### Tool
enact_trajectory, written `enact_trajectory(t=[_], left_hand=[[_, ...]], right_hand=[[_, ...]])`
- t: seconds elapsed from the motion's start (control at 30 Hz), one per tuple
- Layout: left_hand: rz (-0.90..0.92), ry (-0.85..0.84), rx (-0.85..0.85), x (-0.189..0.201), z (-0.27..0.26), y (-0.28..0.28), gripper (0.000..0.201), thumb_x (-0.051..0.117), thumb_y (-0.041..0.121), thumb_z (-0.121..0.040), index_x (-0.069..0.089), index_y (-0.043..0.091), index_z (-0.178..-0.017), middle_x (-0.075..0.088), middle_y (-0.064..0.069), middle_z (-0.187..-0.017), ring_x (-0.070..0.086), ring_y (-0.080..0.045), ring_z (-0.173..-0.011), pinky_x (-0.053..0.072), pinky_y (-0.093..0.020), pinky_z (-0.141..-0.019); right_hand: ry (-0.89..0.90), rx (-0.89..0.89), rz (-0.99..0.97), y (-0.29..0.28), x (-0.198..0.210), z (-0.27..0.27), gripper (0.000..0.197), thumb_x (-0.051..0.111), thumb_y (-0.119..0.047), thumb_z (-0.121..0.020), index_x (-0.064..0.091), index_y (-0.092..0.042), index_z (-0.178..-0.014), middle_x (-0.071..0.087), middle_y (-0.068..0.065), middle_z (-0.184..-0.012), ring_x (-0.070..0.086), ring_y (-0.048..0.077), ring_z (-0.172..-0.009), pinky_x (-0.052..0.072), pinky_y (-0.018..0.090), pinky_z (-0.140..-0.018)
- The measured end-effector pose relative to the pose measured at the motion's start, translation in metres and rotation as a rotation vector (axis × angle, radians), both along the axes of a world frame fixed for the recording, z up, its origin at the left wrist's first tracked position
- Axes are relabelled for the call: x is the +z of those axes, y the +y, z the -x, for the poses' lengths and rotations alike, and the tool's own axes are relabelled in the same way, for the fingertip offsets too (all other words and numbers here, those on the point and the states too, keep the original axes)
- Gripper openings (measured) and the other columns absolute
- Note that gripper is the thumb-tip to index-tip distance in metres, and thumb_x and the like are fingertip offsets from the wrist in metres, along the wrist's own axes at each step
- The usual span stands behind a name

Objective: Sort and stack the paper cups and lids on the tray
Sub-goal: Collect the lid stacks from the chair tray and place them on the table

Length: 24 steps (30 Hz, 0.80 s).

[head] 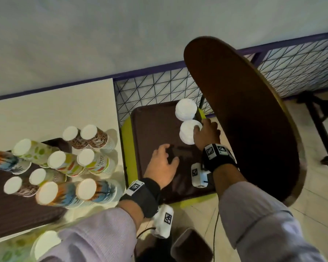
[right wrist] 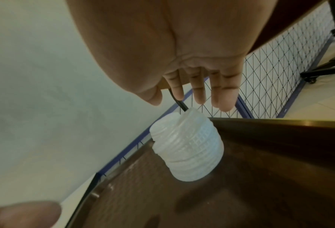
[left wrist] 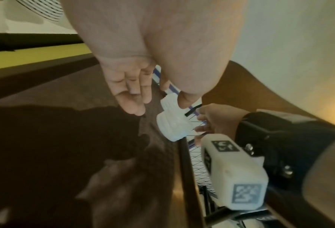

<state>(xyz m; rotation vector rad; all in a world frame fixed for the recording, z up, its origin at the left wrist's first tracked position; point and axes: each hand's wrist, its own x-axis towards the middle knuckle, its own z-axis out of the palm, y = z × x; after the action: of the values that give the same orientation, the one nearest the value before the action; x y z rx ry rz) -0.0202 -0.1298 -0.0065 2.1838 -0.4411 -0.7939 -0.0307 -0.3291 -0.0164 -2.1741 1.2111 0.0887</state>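
A brown tray (head: 151,125) lies on a green chair seat. Two stacks of white lids stand at its far right: the nearer lid stack (head: 187,134) (left wrist: 171,127) (right wrist: 188,146) and the farther lid stack (head: 186,109) (left wrist: 168,100). My right hand (head: 205,132) (right wrist: 201,92) reaches to the right side of the nearer stack with straight fingers and grips nothing; I cannot tell if it touches. My left hand (head: 163,163) (left wrist: 129,92) hovers over the bare middle of the tray with relaxed fingers, empty. Several stacks of upside-down printed paper cups (head: 64,161) stand on the white table at left.
The chair's dark brown backrest (head: 244,110) rises close on the right of the tray. A wire mesh fence (head: 159,87) runs behind the tray. The white table (head: 45,110) carries a second brown tray (head: 8,205) under some cups. More cups (head: 45,242) stand at the bottom left.
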Motion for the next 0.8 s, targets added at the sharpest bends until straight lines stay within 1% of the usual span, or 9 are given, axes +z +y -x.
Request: enact_trajectory(t=[0.17,0.27,0.37,0.5,0.6,0.67,0.7,0.77,0.8], left_hand=[[-0.063,0.031,0.063,-0.023,-0.011,0.001,0.053,0.060,0.039,-0.101,0.040,0.028,-0.149,0.052,-0.001,-0.131,0.064,-0.019,-0.107,0.048,-0.027,-0.093],[-0.077,0.048,0.085,-0.027,-0.015,-0.001,0.052,0.059,0.040,-0.102,0.040,0.028,-0.149,0.055,-0.001,-0.128,0.061,-0.015,-0.104,0.046,-0.026,-0.091],[-0.086,0.058,0.088,-0.026,-0.019,-0.003,0.051,0.056,0.041,-0.104,0.039,0.026,-0.150,0.057,-0.002,-0.129,0.057,-0.015,-0.108,0.043,-0.026,-0.091],[-0.066,0.104,0.131,-0.032,-0.029,-0.008,0.052,0.054,0.045,-0.103,0.040,0.025,-0.149,0.063,0.000,-0.123,0.062,-0.019,-0.111,0.050,-0.034,-0.101],[-0.001,0.218,0.206,-0.038,-0.033,-0.014,0.074,0.057,0.063,-0.088,0.038,0.028,-0.150,0.067,0.008,-0.116,0.067,-0.023,-0.112,0.055,-0.047,-0.102],[0.013,0.280,0.246,-0.047,-0.035,-0.018,0.096,0.056,0.076,-0.071,0.039,0.028,-0.152,0.068,0.007,-0.115,0.066,-0.024,-0.115,0.054,-0.048,-0.104],[0.016,0.306,0.255,-0.049,-0.035,-0.020,0.104,0.054,0.079,-0.064,0.039,0.026,-0.153,0.068,0.005,-0.117,0.066,-0.025,-0.117,0.053,-0.048,-0.106],[0.038,0.333,0.254,-0.046,-0.034,-0.024,0.109,0.053,0.080,-0.061,0.041,0.024,-0.154,0.070,-0.001,-0.120,0.066,-0.026,-0.118,0.052,-0.048,-0.107],[0.052,0.341,0.258,-0.043,-0.033,-0.025,0.106,0.053,0.079,-0.064,0.042,0.023,-0.153,0.069,-0.003,-0.122,0.065,-0.027,-0.119,0.051,-0.048,-0.107]], right_hand=[[0.019,-0.002,0.008,-0.005,-0.019,-0.026,0.052,0.047,-0.039,-0.103,0.038,-0.011,-0.146,0.037,0.022,-0.148,0.039,0.046,-0.134,0.037,0.052,-0.110],[0.043,0.006,-0.024,0.000,-0.029,-0.030,0.054,0.049,-0.037,-0.103,0.036,-0.007,-0.145,0.038,0.024,-0.147,0.040,0.046,-0.134,0.033,0.053,-0.113],[0.082,0.006,-0.080,0.002,-0.035,-0.031,0.058,0.048,-0.041,-0.103,0.031,-0.010,-0.148,0.033,0.025,-0.151,0.035,0.046,-0.137,0.029,0.052,-0.116],[0.107,-0.001,-0.144,0.003,-0.039,-0.027,0.066,0.056,-0.041,-0.099,0.027,-0.016,-0.152,0.030,0.021,-0.154,0.032,0.045,-0.140,0.033,0.054,-0.114],[0.112,-0.008,-0.248,0.009,-0.043,-0.017,0.079,0.065,-0.045,-0.094,0.023,-0.020,-0.156,0.025,0.019,-0.156,0.030,0.045,-0.142,0.034,0.052,-0.113],[0.107,0.000,-0.303,0.017,-0.049,-0.010,0.083,0.069,-0.049,-0.090,0.027,-0.019,-0.155,0.027,0.018,-0.155,0.035,0.044,-0.141,0.038,0.049,-0.112],[0.097,0.008,-0.321,0.020,-0.052,-0.006,0.081,0.070,-0.051,-0.088,0.034,-0.016,-0.152,0.032,0.019,-0.153,0.039,0.042,-0.138,0.041,0.047,-0.110],[0.068,0.021,-0.365,0.026,-0.055,-0.002,0.078,0.073,-0.058,-0.081,0.050,-0.013,-0.141,0.045,0.018,-0.143,0.051,0.039,-0.127,0.048,0.043,-0.101],[0.050,0.016,-0.411,0.028,-0.056,-0.001,0.083,0.073,-0.064,-0.073,0.056,-0.012,-0.135,0.050,0.018,-0.138,0.057,0.038,-0.119,0.053,0.043,-0.095]])
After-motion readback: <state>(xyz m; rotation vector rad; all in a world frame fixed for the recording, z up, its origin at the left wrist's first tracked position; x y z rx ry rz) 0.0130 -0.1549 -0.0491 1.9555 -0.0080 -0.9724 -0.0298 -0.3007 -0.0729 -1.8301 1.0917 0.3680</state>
